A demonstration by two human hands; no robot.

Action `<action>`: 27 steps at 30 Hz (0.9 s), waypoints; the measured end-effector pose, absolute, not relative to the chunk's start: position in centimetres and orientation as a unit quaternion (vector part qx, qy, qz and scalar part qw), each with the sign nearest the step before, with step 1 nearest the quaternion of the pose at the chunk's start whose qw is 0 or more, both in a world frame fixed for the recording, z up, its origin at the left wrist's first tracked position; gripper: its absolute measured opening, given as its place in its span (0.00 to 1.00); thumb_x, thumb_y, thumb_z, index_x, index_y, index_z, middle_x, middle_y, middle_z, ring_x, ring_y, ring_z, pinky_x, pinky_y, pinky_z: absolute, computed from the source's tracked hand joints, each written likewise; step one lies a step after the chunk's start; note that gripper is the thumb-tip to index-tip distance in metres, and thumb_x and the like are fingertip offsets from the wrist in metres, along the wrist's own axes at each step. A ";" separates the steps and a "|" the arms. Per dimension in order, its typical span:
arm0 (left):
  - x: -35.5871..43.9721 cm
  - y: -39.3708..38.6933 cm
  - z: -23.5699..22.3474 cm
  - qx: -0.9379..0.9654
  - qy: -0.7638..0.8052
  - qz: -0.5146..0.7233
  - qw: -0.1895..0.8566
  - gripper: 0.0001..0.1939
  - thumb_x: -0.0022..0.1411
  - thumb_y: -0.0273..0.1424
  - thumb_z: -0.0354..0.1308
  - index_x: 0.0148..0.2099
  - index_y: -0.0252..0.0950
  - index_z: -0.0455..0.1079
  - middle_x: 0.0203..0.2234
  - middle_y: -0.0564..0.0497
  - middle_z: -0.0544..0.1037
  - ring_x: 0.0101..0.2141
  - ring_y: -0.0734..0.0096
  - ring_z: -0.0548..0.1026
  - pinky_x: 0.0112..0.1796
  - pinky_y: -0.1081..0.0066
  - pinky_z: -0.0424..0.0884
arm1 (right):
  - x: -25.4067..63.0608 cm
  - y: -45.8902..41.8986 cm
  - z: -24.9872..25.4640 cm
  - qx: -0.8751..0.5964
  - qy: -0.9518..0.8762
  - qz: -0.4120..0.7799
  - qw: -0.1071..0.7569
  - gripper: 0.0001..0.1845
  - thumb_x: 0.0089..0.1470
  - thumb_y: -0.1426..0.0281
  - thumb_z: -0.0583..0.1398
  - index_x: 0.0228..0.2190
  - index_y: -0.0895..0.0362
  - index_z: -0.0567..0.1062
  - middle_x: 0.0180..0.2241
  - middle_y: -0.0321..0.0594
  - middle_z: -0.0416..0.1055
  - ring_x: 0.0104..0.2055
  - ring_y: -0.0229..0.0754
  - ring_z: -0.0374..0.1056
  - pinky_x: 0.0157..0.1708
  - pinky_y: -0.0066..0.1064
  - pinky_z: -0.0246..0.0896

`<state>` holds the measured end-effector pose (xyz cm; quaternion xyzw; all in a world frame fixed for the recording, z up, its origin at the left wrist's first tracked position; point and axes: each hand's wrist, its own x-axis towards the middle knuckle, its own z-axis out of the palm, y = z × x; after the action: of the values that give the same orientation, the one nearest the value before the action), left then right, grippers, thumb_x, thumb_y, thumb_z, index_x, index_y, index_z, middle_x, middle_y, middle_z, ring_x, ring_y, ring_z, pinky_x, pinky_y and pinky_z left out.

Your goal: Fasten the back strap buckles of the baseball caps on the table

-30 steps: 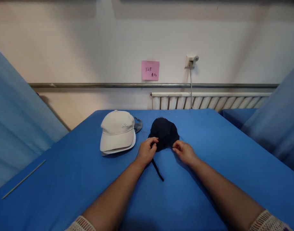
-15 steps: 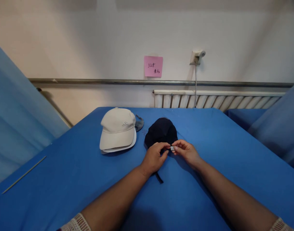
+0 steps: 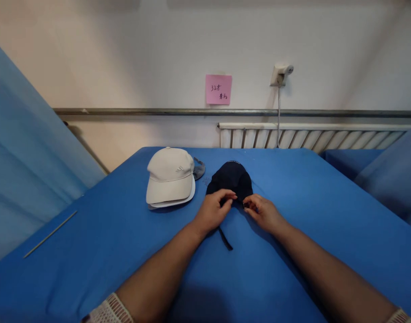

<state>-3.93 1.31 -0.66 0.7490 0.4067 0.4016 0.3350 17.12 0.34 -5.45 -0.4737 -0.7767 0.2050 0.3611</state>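
Note:
A dark navy baseball cap (image 3: 230, 177) lies on the blue-covered table, its back opening turned toward me. My left hand (image 3: 216, 207) is at the near left of that opening, fingers curled against the cap's edge. A loose black strap (image 3: 225, 239) hangs out from beneath it onto the table. At the near right edge, my right hand (image 3: 263, 211) pinches the cap's strap buckle (image 3: 245, 205), a small piece partly hidden by the fingertips. Left of the dark cap, a cream baseball cap (image 3: 170, 172) sits stacked on a white cap (image 3: 191, 192).
A grey cap strap (image 3: 199, 169) sticks out behind the stacked caps. A thin stick (image 3: 50, 234) lies on the table's left side. Blue curtains (image 3: 30, 148) hang at both sides. Behind the table are a metal rail (image 3: 141, 111), a radiator (image 3: 313, 137) and a plugged-in cord (image 3: 278, 107).
The pale buckle face seen between my fingertips is turned and now looks dark. My hands have drawn slightly apart. The whole view has shifted a little.

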 end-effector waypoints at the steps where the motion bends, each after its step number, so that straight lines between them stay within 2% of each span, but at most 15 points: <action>1: -4.7 1.7 -0.1 0.725 0.421 0.431 0.335 0.11 0.59 0.27 0.55 0.44 0.36 0.72 0.38 0.48 0.81 0.40 0.67 0.78 0.45 0.66 0.72 | 17.2 0.4 -5.4 -0.475 -0.777 0.204 0.360 0.08 0.53 0.73 0.59 0.37 0.53 0.72 0.33 0.38 0.69 0.32 0.39 0.67 0.34 0.32 0.63; 3: -6.5 2.5 1.0 0.666 0.452 0.489 0.336 0.10 0.58 0.28 0.56 0.43 0.35 0.72 0.36 0.47 0.80 0.39 0.67 0.78 0.43 0.66 0.72 | 17.5 0.4 -5.1 -0.474 -0.777 0.209 0.359 0.08 0.53 0.73 0.59 0.37 0.53 0.72 0.34 0.37 0.69 0.32 0.38 0.67 0.33 0.31 0.63; 5: -8.3 3.0 1.8 0.641 0.474 0.495 0.346 0.09 0.56 0.28 0.56 0.40 0.34 0.71 0.34 0.48 0.80 0.36 0.67 0.78 0.40 0.67 0.73 | 17.7 0.3 -4.8 -0.467 -0.779 0.223 0.355 0.08 0.53 0.74 0.59 0.37 0.53 0.72 0.34 0.37 0.70 0.32 0.38 0.67 0.34 0.31 0.63; 7: -9.6 3.0 2.3 0.669 0.476 0.432 0.372 0.08 0.55 0.27 0.56 0.38 0.34 0.72 0.31 0.48 0.80 0.33 0.68 0.77 0.37 0.68 0.73 | 17.9 0.3 -4.6 -0.456 -0.783 0.244 0.347 0.08 0.53 0.74 0.59 0.37 0.53 0.72 0.34 0.37 0.70 0.33 0.37 0.68 0.34 0.30 0.63; 10: -10.1 2.0 2.5 0.755 0.434 0.269 0.411 0.09 0.55 0.26 0.55 0.39 0.34 0.74 0.32 0.48 0.80 0.33 0.68 0.77 0.36 0.68 0.72 | 18.0 0.2 -4.6 -0.443 -0.784 0.268 0.343 0.08 0.53 0.74 0.60 0.37 0.53 0.73 0.34 0.36 0.71 0.32 0.37 0.68 0.33 0.29 0.63; 12: -9.5 1.3 2.4 0.815 0.395 0.180 0.383 0.12 0.54 0.25 0.56 0.41 0.37 0.75 0.35 0.49 0.80 0.36 0.67 0.76 0.41 0.67 0.70 | 18.0 0.3 -4.7 -0.443 -0.785 0.265 0.344 0.07 0.53 0.73 0.60 0.36 0.53 0.73 0.33 0.36 0.71 0.32 0.37 0.68 0.33 0.29 0.63; 15: -8.2 0.5 1.9 0.885 0.338 0.122 0.296 0.14 0.52 0.23 0.60 0.41 0.40 0.76 0.39 0.49 0.79 0.44 0.63 0.73 0.48 0.65 0.66 | 18.0 0.3 -4.7 -0.448 -0.789 0.252 0.335 0.05 0.54 0.72 0.59 0.36 0.53 0.73 0.32 0.37 0.71 0.32 0.38 0.68 0.33 0.30 0.62; 17: -7.4 0.3 1.4 0.906 0.312 0.112 0.264 0.11 0.52 0.23 0.61 0.38 0.40 0.76 0.41 0.49 0.79 0.46 0.62 0.72 0.50 0.64 0.64 | 18.0 0.3 -4.7 -0.444 -0.795 0.254 0.327 0.06 0.54 0.72 0.59 0.36 0.53 0.74 0.32 0.37 0.71 0.32 0.38 0.68 0.33 0.31 0.62; 20: -6.5 0.1 0.8 0.903 0.320 0.125 0.258 0.06 0.56 0.25 0.58 0.36 0.39 0.75 0.37 0.49 0.78 0.41 0.64 0.73 0.46 0.66 0.66 | 17.9 0.3 -4.6 -0.429 -0.798 0.269 0.326 0.07 0.53 0.74 0.59 0.35 0.53 0.74 0.32 0.37 0.71 0.32 0.38 0.67 0.32 0.30 0.61; 23: -5.9 0.1 0.1 0.869 0.368 0.159 0.291 0.08 0.60 0.27 0.54 0.40 0.38 0.74 0.34 0.50 0.78 0.36 0.67 0.74 0.39 0.69 0.67 | 17.7 0.3 -5.0 -0.435 -0.775 0.300 0.346 0.06 0.51 0.73 0.60 0.33 0.53 0.75 0.31 0.36 0.71 0.31 0.38 0.67 0.32 0.30 0.60; 27: -5.1 0.4 -1.0 0.803 0.411 0.226 0.368 0.10 0.62 0.30 0.51 0.43 0.37 0.72 0.34 0.51 0.78 0.34 0.70 0.75 0.36 0.72 0.68 | 17.4 0.7 -5.6 -0.435 -0.674 0.439 0.405 0.05 0.49 0.68 0.63 0.31 0.53 0.74 0.25 0.32 0.69 0.26 0.35 0.64 0.27 0.29 0.58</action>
<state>-5.11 0.44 -0.97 0.8031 0.4108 0.2260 0.3678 17.44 0.73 -5.63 -0.4353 -0.6738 0.4390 0.4046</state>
